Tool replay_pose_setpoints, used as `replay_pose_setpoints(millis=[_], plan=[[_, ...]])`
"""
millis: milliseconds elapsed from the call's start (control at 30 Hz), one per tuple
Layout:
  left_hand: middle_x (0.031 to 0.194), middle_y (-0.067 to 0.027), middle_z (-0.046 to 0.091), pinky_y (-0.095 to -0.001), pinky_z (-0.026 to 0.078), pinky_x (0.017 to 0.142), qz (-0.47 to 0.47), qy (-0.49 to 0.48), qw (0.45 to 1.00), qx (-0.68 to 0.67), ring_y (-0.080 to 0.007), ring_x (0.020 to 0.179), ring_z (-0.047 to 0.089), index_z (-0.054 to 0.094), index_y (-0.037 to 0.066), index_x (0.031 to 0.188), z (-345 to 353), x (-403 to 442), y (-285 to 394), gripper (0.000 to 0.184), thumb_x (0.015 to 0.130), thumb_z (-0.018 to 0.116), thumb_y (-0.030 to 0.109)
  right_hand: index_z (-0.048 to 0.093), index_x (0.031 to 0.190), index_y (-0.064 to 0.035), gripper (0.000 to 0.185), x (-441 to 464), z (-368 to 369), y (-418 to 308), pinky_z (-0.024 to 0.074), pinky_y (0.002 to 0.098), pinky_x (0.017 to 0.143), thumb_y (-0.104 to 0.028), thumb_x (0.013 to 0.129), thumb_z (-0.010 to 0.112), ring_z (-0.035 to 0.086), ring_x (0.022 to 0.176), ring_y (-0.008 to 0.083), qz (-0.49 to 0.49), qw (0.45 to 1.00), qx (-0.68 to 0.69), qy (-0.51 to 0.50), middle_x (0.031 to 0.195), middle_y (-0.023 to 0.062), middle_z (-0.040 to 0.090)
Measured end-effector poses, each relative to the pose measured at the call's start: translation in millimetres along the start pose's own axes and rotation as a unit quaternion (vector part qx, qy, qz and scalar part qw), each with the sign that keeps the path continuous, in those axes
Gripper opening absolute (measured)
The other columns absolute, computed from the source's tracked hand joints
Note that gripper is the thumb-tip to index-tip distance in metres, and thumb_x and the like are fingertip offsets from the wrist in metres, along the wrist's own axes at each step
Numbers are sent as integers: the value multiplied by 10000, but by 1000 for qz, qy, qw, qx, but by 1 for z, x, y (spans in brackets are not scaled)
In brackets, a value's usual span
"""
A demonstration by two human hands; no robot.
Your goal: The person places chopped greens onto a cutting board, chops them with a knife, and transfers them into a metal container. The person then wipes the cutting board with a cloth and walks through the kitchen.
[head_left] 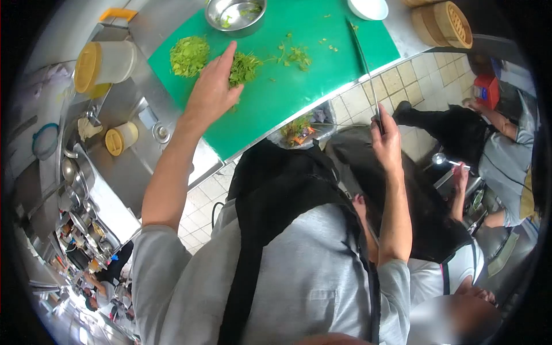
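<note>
My left hand [215,86] is over the green cutting board [253,121], fingers stretched out, apparently at the edge of a leafy green herb bunch [245,68]. Whether it touches the leaves I cannot tell. Just left of that hand lies a rounded pile of chopped greens [190,56]. My right hand [386,138] is wrapped round the handle of a long knife [365,66], whose blade points away from me across the board's right side. Loose sprigs [296,56] are scattered mid-board. A metal bowl [236,26] with bits of green inside stands at the far side.
A white bowl [368,9] and bamboo steamers [443,24] stand at the far right. Yellow-lidded tubs [109,64] are at the left. Below the counter edge is a container of scraps [300,131]. Co-workers stand close on my right, one holding a ladle [440,158].
</note>
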State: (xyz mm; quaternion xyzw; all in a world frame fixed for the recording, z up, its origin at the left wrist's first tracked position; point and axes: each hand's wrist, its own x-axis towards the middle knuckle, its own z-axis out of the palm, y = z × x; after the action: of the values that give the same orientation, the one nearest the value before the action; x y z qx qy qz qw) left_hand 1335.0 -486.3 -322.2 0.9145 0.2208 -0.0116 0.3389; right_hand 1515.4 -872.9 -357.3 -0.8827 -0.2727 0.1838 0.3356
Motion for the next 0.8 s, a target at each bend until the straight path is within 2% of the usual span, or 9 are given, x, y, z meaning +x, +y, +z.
replay_pose_setpoints(millis=[100, 300, 400, 467, 533, 600, 667, 733, 800], plan=[[1366, -270, 554, -447, 456, 1037, 28, 45, 999, 10, -415, 1230, 555, 311, 74, 1568, 4, -9, -13, 874, 798, 724, 59, 519, 1431, -26, 536, 4, 9, -16, 501, 394, 922, 46, 904, 578, 641, 985, 354, -29, 999, -3, -29, 1046, 213, 652], [1297, -271, 582, -469, 459, 1008, 49, 38, 997, 36, -418, 1196, 566, 253, 31, 1574, 5, -12, -11, 928, 793, 753, 68, 538, 1409, -28, 543, -11, 2, -53, 510, 401, 834, 33, 874, 604, 623, 884, 359, -94, 988, -33, -119, 968, 197, 613], [1257, -277, 595, -470, 462, 998, -25, -13, 998, 53, -428, 1171, 573, 220, 22, 1582, -9, -11, 8, 968, 784, 766, 69, 561, 1376, -5, 476, -26, -5, -67, 521, 382, 837, 6, 902, 606, 647, 901, 335, -44, 991, -18, -128, 990, 195, 639], [1242, -281, 599, -471, 465, 991, -13, 21, 999, 46, -428, 1149, 582, 210, 18, 1584, -12, -18, 1, 974, 784, 764, 67, 576, 1349, 17, 425, -38, 0, -66, 522, 359, 865, -15, 926, 609, 669, 956, 291, -54, 993, 58, -91, 1050, 195, 667], [1228, -285, 602, -473, 467, 983, -1, 53, 998, 39, -428, 1128, 590, 200, 14, 1586, -15, -23, -5, 980, 783, 762, 65, 571, 1355, 22, 429, -46, 4, -71, 517, 343, 879, -29, 932, 622, 670, 1011, 263, -2, 985, 84, -150, 1119, 187, 679], [1231, -296, 599, -479, 467, 982, -14, 52, 997, 51, -433, 1121, 596, 181, 0, 1586, -18, -26, -9, 995, 783, 765, 67, 566, 1367, 16, 437, -49, 15, -70, 518, 335, 860, -33, 936, 620, 665, 988, 247, -17, 979, 92, -183, 1091, 174, 676], [1225, -297, 601, -484, 465, 986, -5, 46, 998, 49, -435, 1123, 595, 180, -8, 1583, -16, -28, -12, 994, 785, 767, 71, 555, 1385, 10, 449, -53, 22, -68, 511, 321, 858, -34, 943, 618, 645, 967, 198, 26, 969, 117, -215, 1073, 137, 675], [1219, -298, 603, -489, 463, 990, 4, 46, 998, 47, -436, 1124, 594, 178, -15, 1581, -12, -27, -15, 992, 788, 768, 74, 544, 1403, 6, 455, -56, 31, -62, 504, 298, 839, -43, 956, 614, 611, 948, 141, 137, 955, 177, -197, 1060, 82, 665], [1202, -292, 609, -495, 461, 1002, 43, 53, 995, 68, -438, 1123, 592, 178, -26, 1574, -2, -19, -9, 983, 796, 769, 80, 513, 1436, -27, 466, -58, 38, -49, 442, 242, 616, -74, 981, 600, 534, 723, 71, 128, 959, 202, -153, 927, 10, 617]])
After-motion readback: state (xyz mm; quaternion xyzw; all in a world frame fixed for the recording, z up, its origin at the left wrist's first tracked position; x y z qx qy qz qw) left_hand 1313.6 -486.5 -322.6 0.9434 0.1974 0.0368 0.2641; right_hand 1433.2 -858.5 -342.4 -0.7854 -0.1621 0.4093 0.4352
